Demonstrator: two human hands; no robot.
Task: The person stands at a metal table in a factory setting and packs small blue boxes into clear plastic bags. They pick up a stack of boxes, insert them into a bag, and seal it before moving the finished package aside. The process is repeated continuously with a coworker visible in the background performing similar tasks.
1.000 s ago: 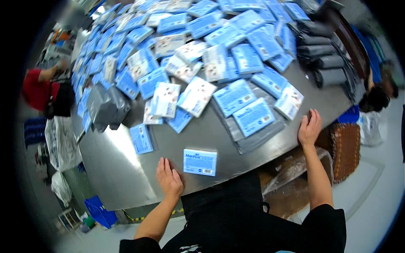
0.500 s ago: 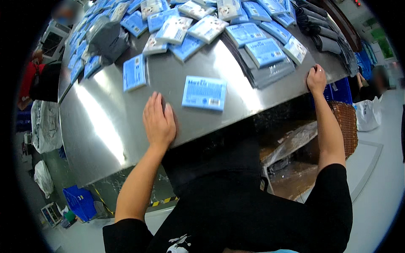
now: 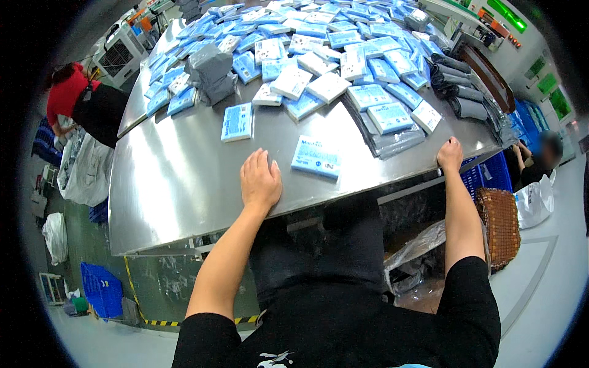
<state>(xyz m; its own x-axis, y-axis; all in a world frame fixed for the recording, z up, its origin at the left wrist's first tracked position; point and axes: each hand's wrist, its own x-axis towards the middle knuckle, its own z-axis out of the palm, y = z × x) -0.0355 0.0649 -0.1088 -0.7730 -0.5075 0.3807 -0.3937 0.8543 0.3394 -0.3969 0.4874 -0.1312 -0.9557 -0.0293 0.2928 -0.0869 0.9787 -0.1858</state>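
Grey bags (image 3: 211,76) sit left, by the far pile of packs (image 3: 304,43); grey rolls (image 3: 469,110) lie right. Left hand (image 3: 260,182) rests flat on the metal table (image 3: 172,178), 1 blue pack (image 3: 316,157) just right of it. Right hand (image 3: 451,154) curls at the table's edge; I can't tell if it grips.

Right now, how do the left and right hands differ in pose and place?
The left hand lies flat, fingers extended; the right hand is curled.
The left hand is just left of a single blue pack; the right hand is right of the flat gray bags.
Both are bare, at the metal table.
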